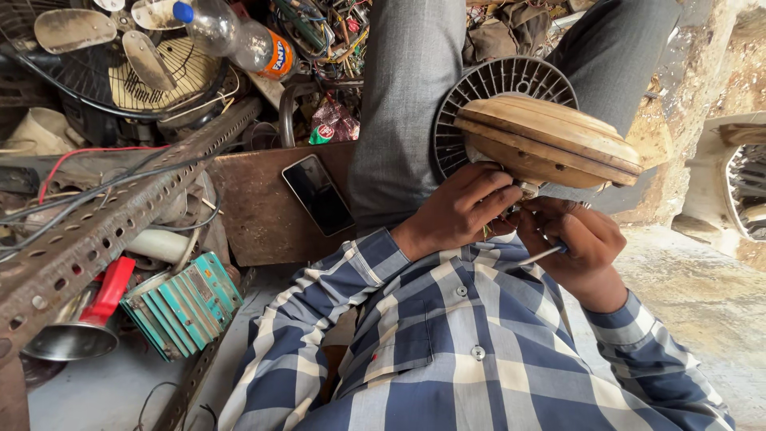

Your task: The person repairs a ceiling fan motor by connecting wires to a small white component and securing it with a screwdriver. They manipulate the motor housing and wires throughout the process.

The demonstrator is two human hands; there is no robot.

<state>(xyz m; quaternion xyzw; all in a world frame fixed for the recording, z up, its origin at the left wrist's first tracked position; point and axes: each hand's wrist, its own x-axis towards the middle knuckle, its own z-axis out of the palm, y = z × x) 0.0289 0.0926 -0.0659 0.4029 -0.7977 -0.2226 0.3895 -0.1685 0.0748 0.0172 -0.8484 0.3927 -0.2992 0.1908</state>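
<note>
Carefully, my left hand [459, 211] grips the fan motor housing [546, 140] while my right hand [578, 243] holds a screwdriver [538, 257]; a slip could gouge my fingers.

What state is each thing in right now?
Tan round fan motor housing: resting tilted on the lap, held.
Left hand: gripping the housing's underside.
Right hand: holding a thin metal tool.
Black phone: screen dark.
Clear plastic bottle: capped, lying down.

Bare floor [702, 295] open right of hands; slotted angle bar [120, 215], scrap clutter crowd left.
</note>
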